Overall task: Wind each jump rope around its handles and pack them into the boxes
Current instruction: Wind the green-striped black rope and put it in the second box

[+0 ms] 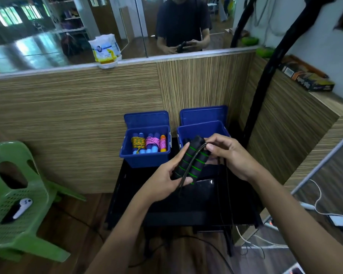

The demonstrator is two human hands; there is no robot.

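Left hand [162, 178] grips the handles [192, 161], right hand [228, 155] pinches the rope [194, 155]; slack could let loops slip off

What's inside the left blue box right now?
The left blue box holds wound ropes: a yellow bundle, a pink bundle and an orange one. Anything beneath them is covered.

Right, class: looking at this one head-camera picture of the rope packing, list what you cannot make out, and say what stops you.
- Inside of the right box, head view: hidden by the hands and the black handles.
- Left hand palm side: covered by the handles.
- Rope lower end: lost against the black table.
- Boxes on the ledge: print blurred.
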